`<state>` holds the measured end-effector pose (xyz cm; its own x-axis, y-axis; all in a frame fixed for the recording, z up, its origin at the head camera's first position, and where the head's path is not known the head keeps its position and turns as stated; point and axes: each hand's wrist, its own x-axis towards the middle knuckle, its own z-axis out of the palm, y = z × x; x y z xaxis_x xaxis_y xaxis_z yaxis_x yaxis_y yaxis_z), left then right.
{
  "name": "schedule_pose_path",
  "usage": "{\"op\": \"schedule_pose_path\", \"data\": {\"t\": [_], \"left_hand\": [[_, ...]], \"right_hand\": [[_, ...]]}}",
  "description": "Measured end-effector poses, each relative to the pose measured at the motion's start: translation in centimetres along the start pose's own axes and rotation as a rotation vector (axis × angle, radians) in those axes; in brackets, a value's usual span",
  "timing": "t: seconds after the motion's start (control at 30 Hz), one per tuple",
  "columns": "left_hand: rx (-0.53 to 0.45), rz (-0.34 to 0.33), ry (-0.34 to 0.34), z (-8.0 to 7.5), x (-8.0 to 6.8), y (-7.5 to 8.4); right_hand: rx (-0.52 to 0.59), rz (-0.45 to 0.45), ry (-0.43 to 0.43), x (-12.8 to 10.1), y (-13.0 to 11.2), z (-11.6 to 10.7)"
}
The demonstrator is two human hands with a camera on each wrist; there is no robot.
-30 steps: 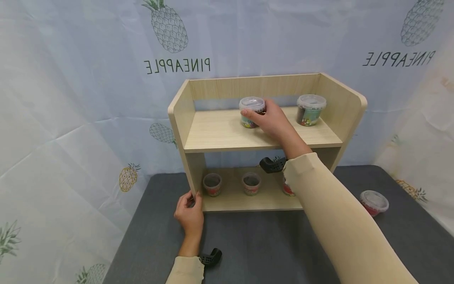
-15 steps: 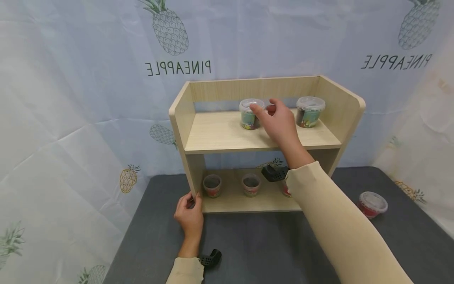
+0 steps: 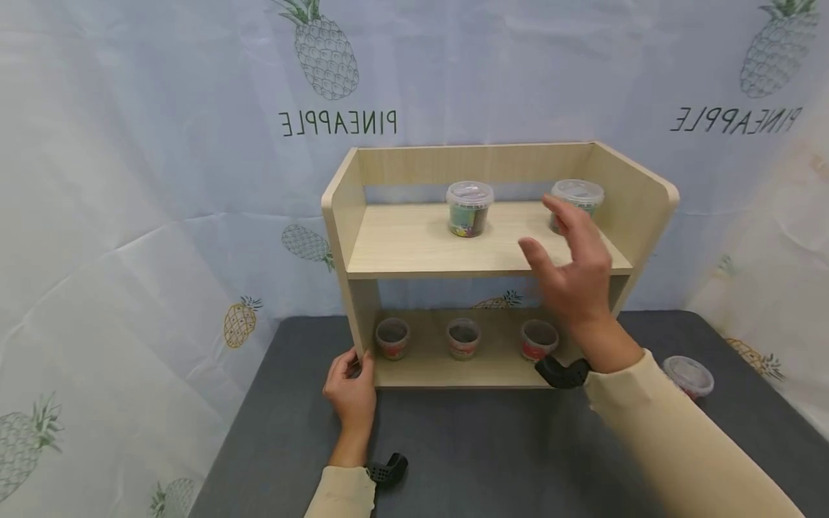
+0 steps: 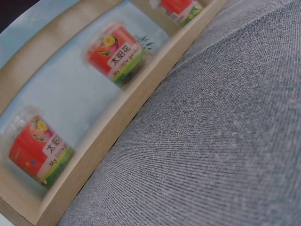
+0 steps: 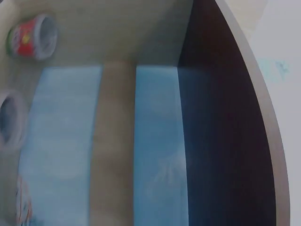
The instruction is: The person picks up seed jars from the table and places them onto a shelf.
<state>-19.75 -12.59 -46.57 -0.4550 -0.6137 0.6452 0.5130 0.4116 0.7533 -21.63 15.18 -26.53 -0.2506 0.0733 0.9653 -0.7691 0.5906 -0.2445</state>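
Observation:
A two-level wooden shelf (image 3: 414, 248) stands on a dark grey table. A clear tub with coloured contents (image 3: 469, 209) sits mid top level. A second tub (image 3: 578, 198) stands at the top right, partly hidden by my right hand (image 3: 570, 266). That hand hovers in front of the shelf with fingers spread and holds nothing. My left hand (image 3: 352, 388) grips the bottom of the shelf's left side panel. Three red-labelled tubs sit on the bottom level (image 3: 391, 338) (image 3: 463, 337) (image 3: 538, 339); the left wrist view shows them from close by (image 4: 115, 54).
Another lidded red tub (image 3: 690, 376) lies on the table (image 3: 466, 446) to the right of the shelf. A pineapple-print cloth (image 3: 129, 180) hangs behind and to both sides. Black wrist-camera mounts (image 3: 562, 373) show at both wrists.
My right hand has let go of the middle tub on the top level and drawn back toward me and to the right, fingers spread. The left hand has stayed put.

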Motion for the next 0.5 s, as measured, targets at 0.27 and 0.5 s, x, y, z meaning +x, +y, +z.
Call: {"op": "schedule_pose_path", "data": {"t": [0.27,0.5], "left_hand": [[0.001,0.020,0.010,0.2,0.1,0.1],[-0.010,0.001,0.005,0.0,0.1,0.2]], "right_hand": [[-0.133,0.034,0.318,-2.8,2.3,-7.7],[-0.298,0.261,0.386,-6.9,7.6,-13.5]]}}
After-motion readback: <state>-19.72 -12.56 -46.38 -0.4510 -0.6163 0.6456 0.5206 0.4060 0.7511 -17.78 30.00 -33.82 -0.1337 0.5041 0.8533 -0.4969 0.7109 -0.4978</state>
